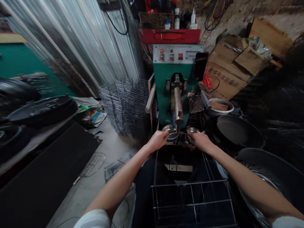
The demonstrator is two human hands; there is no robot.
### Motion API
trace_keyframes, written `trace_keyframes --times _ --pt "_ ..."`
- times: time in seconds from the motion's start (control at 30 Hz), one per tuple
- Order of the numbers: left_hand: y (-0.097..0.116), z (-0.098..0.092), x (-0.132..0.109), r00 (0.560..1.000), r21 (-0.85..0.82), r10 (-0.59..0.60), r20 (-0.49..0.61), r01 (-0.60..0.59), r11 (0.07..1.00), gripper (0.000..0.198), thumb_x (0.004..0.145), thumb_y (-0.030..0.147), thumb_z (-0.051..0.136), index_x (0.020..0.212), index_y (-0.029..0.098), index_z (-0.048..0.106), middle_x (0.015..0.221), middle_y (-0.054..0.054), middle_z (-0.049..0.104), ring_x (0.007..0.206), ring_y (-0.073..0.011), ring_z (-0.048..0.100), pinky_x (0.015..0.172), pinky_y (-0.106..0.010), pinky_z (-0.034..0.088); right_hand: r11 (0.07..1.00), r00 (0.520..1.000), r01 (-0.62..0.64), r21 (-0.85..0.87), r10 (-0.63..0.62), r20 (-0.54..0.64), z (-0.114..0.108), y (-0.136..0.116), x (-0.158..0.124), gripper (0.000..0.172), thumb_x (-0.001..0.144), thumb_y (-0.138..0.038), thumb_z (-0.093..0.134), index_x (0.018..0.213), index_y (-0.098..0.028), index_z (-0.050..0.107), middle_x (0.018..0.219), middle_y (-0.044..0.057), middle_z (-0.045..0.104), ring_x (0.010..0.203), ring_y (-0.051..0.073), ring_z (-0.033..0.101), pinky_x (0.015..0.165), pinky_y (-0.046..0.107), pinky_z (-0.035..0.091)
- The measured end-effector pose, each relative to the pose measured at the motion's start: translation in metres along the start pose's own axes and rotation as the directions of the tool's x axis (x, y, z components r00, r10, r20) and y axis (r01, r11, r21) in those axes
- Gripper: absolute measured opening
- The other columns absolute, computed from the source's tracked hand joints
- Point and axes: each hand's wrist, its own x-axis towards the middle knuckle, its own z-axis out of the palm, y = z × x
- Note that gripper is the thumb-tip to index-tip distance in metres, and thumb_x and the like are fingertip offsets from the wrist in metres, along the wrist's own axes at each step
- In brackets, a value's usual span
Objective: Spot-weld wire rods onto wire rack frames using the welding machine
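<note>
Left hand [158,140]: the thin wire [182,133] is being pinched at its left end, fingers together.
Right hand [199,139]: the wire's right end is apparently being pinched; the fingertips are being partly hidden.
Wire: it is being held across between the hands, near the bar's lower tip; whether they are touching cannot be told.
Bar [178,103]: it is being carried by the green machine [163,104], at the far centre.
Frame [191,183]: it is being held over the lap, nearer than both hands.
Handling: good placement is probably being served by level wrists, even tension and fingertips well clear of the tip.
</note>
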Motion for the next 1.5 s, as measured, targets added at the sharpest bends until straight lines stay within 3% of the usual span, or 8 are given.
trace_keyframes --times 1.07,1.17,1.27,1.3,1.33,1.4,1.47,1.5 --pt "0.018 -0.011 0.007 0.988 -0.149 -0.152 0.021 0.153 0.977 0.017 0.090 0.014 0.060 0.080 0.015 0.073 0.064 0.000 0.062 0.061 -0.0137 0.058 0.065 -0.023 0.040 0.976 0.997 0.037 0.214 -0.022 -0.076 0.002 0.004 -0.005 0.036 0.106 -0.037 0.045 0.128 -0.026 0.071 0.115 0.009 0.077 0.107 0.025 0.071 0.087 0.031 0.051" --pt "0.026 -0.026 -0.017 0.976 -0.211 -0.220 -0.001 0.215 0.954 0.020 0.092 0.030 0.062 0.093 0.015 0.076 0.074 -0.003 0.071 0.067 -0.0160 0.064 0.069 -0.024 0.047 0.933 0.989 0.056 0.356 -0.003 -0.147 0.008 0.010 -0.024 0.038 0.105 -0.042 0.046 0.112 -0.021 0.077 0.096 0.010 0.078 0.095 0.027 0.072 0.081 0.031 0.051" --pt "0.038 -0.026 -0.083 0.956 -0.308 -0.293 -0.006 0.277 0.910 0.048 0.097 0.053 0.051 0.116 0.015 0.072 0.098 -0.010 0.079 0.085 -0.0233 0.072 0.075 -0.030 0.057 0.862 0.965 0.050 0.504 0.089 -0.248 0.016 0.024 -0.061 0.049 0.103 -0.053 0.046 0.089 -0.018 0.077 0.076 0.008 0.073 0.076 0.024 0.067 0.069 0.029 0.047" --pt "0.041 -0.018 -0.114 0.937 -0.361 -0.349 -0.005 0.323 0.875 0.056 0.097 0.060 0.046 0.122 0.016 0.070 0.108 -0.013 0.078 0.096 -0.0269 0.074 0.079 -0.034 0.060 0.836 0.948 0.044 0.547 0.138 -0.287 0.019 0.027 -0.078 0.051 0.102 -0.056 0.046 0.083 -0.017 0.075 0.072 0.006 0.070 0.071 0.022 0.064 0.066 0.028 0.045" --pt "0.043 -0.006 -0.147 0.863 -0.526 -0.505 0.022 0.440 0.728 0.058 0.093 0.066 0.053 0.126 0.021 0.069 0.118 -0.012 0.077 0.108 -0.0302 0.073 0.085 -0.037 0.062 0.809 0.927 0.041 0.586 0.189 -0.325 0.020 0.030 -0.095 0.052 0.101 -0.058 0.048 0.079 -0.017 0.073 0.068 0.004 0.067 0.067 0.020 0.061 0.063 0.027 0.042" --pt "0.044 0.026 -0.208 0.642 -0.743 -0.741 0.196 0.590 0.315 0.066 0.081 0.074 0.066 0.133 0.034 0.065 0.127 -0.010 0.075 0.118 -0.0359 0.071 0.086 -0.043 0.063 0.757 0.875 0.053 0.651 0.279 -0.396 0.021 0.029 -0.129 0.052 0.099 -0.059 0.052 0.074 -0.017 0.068 0.064 0.001 0.062 0.064 0.016 0.055 0.060 0.024 0.038" --pt "0.048 0.062 -0.252 0.500 -0.776 -0.733 0.461 0.628 -0.060 0.074 0.070 0.080 0.071 0.135 0.046 0.061 0.128 -0.010 0.075 0.118 -0.0434 0.071 0.085 -0.055 0.062 0.712 0.827 0.085 0.697 0.340 -0.448 0.022 0.022 -0.155 0.050 0.099 -0.058 0.054 0.072 -0.017 0.065 0.064 -0.001 0.059 0.063 0.013 0.052 0.060 0.023 0.037" --pt "0.053 0.078 -0.265 0.484 -0.775 -0.689 0.539 0.605 -0.182 0.077 0.063 0.083 0.073 0.132 0.050 0.061 0.130 -0.008 0.074 0.121 -0.0459 0.068 0.087 -0.060 0.061 0.692 0.809 0.103 0.714 0.359 -0.465 0.023 0.020 -0.164 0.049 0.100 -0.057 0.055 0.073 -0.017 0.064 0.066 -0.002 0.059 0.063 0.012 0.052 0.061 0.022 0.037"
